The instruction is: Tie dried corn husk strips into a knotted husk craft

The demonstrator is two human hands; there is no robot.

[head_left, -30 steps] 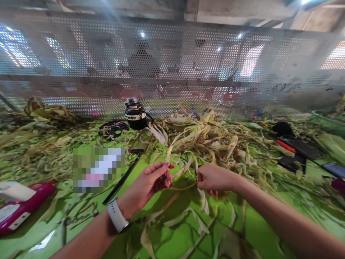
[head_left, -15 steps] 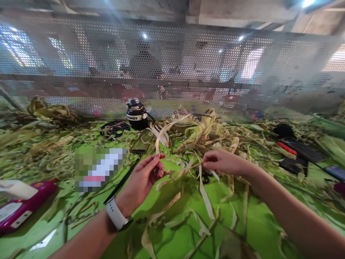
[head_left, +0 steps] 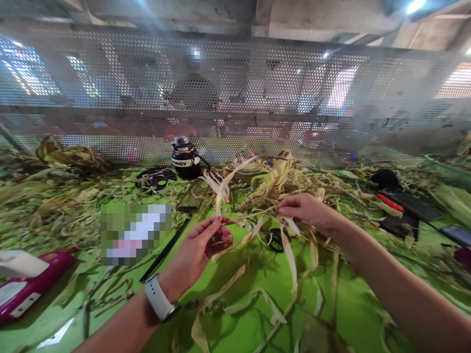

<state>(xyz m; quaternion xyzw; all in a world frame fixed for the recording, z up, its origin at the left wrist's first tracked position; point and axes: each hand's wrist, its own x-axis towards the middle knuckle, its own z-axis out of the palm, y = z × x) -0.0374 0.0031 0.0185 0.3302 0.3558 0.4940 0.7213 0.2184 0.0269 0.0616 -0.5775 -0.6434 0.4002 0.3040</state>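
My left hand (head_left: 206, 240), with a white-banded watch (head_left: 160, 296) at its wrist, pinches a pale dried husk strip (head_left: 222, 189) that stands up and bends right at its top. My right hand (head_left: 303, 211) is closed at the fingertips on husk strips; one pale strip (head_left: 290, 260) hangs below it. A thin twisted strand (head_left: 253, 214) stretches between the two hands. Under the right hand, the black looped handles of what look like scissors (head_left: 276, 240) lie on the green tabletop (head_left: 235, 289). Loose husk strips (head_left: 213, 304) are scattered nearer to me.
A heap of dried husks (head_left: 274, 179) lies behind my hands, with a black bottle (head_left: 186, 159) left of it. A magenta power strip (head_left: 40, 284) sits at left, dark phones (head_left: 412, 203) at right. A perforated metal screen (head_left: 235, 88) stands behind; a person is beyond it.
My right hand has risen slightly, and the strand between the hands is drawn straighter. The scissor handles show more. My left hand has shifted slightly right and down.
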